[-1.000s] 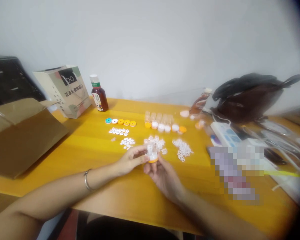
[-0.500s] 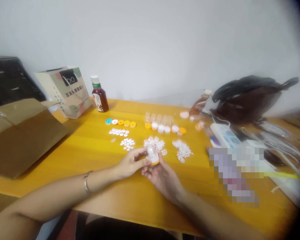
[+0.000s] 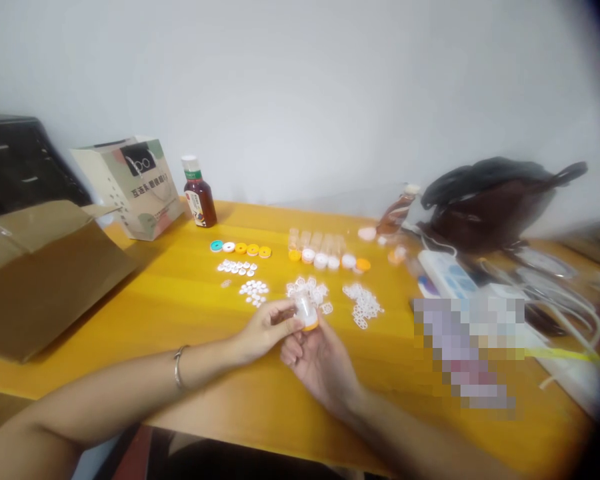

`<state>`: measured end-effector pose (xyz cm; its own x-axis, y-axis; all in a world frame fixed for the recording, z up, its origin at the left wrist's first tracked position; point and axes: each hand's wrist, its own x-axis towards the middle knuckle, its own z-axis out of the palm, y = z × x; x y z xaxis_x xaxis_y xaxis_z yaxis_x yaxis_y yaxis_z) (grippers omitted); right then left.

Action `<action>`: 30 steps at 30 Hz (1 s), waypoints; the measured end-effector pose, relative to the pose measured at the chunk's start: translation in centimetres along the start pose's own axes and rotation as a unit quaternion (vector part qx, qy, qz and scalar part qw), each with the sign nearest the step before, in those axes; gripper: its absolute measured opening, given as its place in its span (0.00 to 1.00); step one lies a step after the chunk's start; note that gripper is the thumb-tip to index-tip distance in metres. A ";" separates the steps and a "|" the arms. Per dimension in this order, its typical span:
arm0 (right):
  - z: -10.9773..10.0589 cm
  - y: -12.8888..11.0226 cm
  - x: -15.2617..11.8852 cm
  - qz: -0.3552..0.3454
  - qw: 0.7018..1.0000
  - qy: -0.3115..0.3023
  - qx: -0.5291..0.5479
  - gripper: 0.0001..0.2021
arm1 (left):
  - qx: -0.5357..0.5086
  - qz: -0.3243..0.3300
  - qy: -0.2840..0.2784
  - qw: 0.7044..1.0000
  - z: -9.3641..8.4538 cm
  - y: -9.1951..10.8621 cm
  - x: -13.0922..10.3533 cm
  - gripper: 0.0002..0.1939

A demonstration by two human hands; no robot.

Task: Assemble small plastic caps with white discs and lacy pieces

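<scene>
Between my hands is a small clear plastic container [image 3: 305, 307] with a white and orange base. My left hand [image 3: 266, 331] pinches it from the left with thumb and fingers. My right hand [image 3: 324, 365] grips its lower right side, fingers curled beneath. Just beyond lies a pile of white openwork plastic pieces [image 3: 300, 288], with a second pile of openwork pieces [image 3: 363, 305] to the right. Left of them are several small white round pieces [image 3: 253, 289] and a group of small white parts [image 3: 237, 268].
Behind stand a row of coloured round caps [image 3: 241, 248] and clear containers with caps [image 3: 321, 260]. A cardboard box [image 3: 50, 280], paper bag [image 3: 153, 197] and drink bottle [image 3: 200, 200] are left. A second bottle [image 3: 398, 212], dark bag [image 3: 495, 207] and power strip [image 3: 447, 277] are right.
The container has tilted slightly in my hands, and my right hand's fingers have shifted a little around its base. The view has moved slightly.
</scene>
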<state>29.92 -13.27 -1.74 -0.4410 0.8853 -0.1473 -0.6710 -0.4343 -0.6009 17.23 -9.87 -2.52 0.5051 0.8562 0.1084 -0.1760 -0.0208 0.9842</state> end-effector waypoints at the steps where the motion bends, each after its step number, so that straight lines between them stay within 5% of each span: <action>1: 0.0 -0.1 0.1 0.006 1.000 -0.004 -0.005 0.18 | 0.005 0.007 0.001 1.000 0.0 0.0 0.0 0.16; 7: -1.2 -0.9 0.8 0.007 0.985 -0.011 -0.172 0.25 | 0.085 0.058 0.022 0.994 -0.2 0.4 0.1 0.15; 11: -2.3 -1.6 0.7 -0.112 0.924 0.050 -0.361 0.15 | 0.286 0.173 0.102 0.937 -0.9 0.6 0.1 0.12; 16: -1.9 -2.2 0.4 -0.192 0.855 0.047 -0.480 0.13 | 0.411 0.226 0.064 0.881 -1.6 0.1 0.1 0.16; 20: -2.1 -3.8 0.8 -0.211 0.817 0.053 -0.534 0.08 | 0.433 0.200 0.045 0.878 -1.3 -0.1 -0.1 0.27; 25: -5.0 -8.4 2.2 -0.326 0.764 0.227 -0.509 0.16 | 0.513 0.165 -0.099 0.837 -2.1 0.0 -1.9 0.40; 27: -6.5 -10.4 2.7 -0.382 0.702 0.326 -0.504 0.20 | 0.545 0.156 -0.192 0.801 -2.8 0.2 -2.9 0.41; 30: -8.5 -12.9 3.0 -0.394 0.607 0.378 -0.578 0.20 | 0.559 0.123 -0.277 0.772 -3.6 0.7 -3.7 0.38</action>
<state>42.25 -3.58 -1.09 0.4378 0.7555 0.4874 0.5622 0.1930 -0.8041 12.19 -11.20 -2.73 0.9108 0.4099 0.0493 0.3589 -0.8452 0.3960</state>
